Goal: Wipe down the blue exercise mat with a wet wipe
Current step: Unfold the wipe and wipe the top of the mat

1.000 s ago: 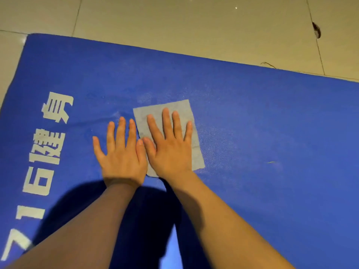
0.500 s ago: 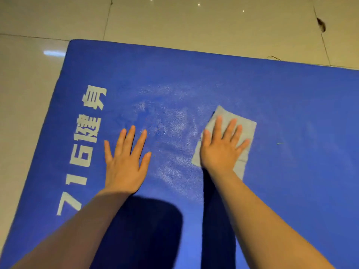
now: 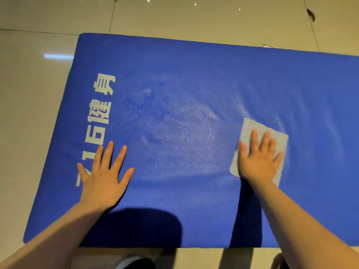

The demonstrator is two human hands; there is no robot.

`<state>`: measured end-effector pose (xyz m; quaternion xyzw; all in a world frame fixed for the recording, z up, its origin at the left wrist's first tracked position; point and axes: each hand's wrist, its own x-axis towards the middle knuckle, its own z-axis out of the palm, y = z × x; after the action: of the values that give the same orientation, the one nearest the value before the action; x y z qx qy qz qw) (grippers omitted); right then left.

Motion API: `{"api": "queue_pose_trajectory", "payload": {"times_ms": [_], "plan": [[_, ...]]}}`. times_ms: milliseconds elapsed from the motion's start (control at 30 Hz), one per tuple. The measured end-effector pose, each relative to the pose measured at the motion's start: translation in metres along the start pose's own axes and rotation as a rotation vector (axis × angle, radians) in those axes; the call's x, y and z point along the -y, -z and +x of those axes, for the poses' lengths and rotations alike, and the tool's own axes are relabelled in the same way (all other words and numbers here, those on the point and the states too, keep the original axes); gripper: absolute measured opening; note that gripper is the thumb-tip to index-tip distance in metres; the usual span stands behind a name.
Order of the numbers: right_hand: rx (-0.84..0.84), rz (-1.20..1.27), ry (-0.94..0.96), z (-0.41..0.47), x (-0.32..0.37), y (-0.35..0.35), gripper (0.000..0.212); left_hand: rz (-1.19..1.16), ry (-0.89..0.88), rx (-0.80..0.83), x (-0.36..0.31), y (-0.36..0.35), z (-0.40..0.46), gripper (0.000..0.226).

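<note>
Blue exercise mat (image 3: 194,74) lies flat on a beige tiled floor (image 3: 35,113), long axis running left-right, its left short edge & both long edges in view, right end cut off by the frame. No containers in view. White printed lettering (image 3: 101,117) runs along the mat's left end, w/ digits and characters reading sideways. Mid-mat there's a pale shiny damp patch (image 3: 184,136), roughly oval, between the two hands. Wet wipe (image 3: 250,127), pale grey, spread flat as a rough rectangle & tilted a bit, sits on the mat right of the damp patch. Right hand (image 3: 258,158) is on top of it, palm down, fingers straight and slightly spread, pressing the wipe to the mat; nothing gripped, wipe sticks out past the fingertips & on both sides. Left hand (image 3: 103,177) is flat on bare mat near the left end, fingers splayed wide apart, palm down, little-finger side overlapping the lower part of the lettering; holds nothing. Hands are well apart. Both forearms bare, coming in from the bottom corners. Dark shadow (image 3: 139,226) falls on the mat's near edge between the arms, another under the right forearm. Small thin speck (image 3: 274,121) on the mat just beyond the wipe's far corner. Dark mark (image 3: 310,14) on a floor grout line, top right. A dark shoe tip (image 3: 136,263) shows at the bottom edge, on the floor just off the mat.
</note>
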<state>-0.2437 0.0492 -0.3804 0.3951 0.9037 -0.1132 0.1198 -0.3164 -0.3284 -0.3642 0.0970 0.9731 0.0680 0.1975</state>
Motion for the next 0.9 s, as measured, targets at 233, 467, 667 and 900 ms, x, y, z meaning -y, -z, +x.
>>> {"api": "queue_pose_trajectory", "payload": {"times_ms": [233, 467, 667, 900], "plan": [[-0.13, 0.035, 0.166, -0.074, 0.086, -0.053, 0.061, -0.026, -0.095, 0.047, -0.002, 0.008, -0.027, 0.081], [-0.085, 0.0, 0.555, -0.143, 0.093, -0.076, 0.059, -0.003, -0.036, 0.061, 0.019, -0.005, -0.07, 0.065], [-0.043, -0.029, 0.121, -0.106, -0.023, -0.042, 0.07, 0.063, -0.043, 0.098, 0.041, -0.019, -0.116, 0.072], [-0.121, 0.091, -0.048, -0.166, 0.022, -0.072, 0.058, -0.023, 0.009, 0.098, 0.036, -0.022, -0.129, 0.068]]}}
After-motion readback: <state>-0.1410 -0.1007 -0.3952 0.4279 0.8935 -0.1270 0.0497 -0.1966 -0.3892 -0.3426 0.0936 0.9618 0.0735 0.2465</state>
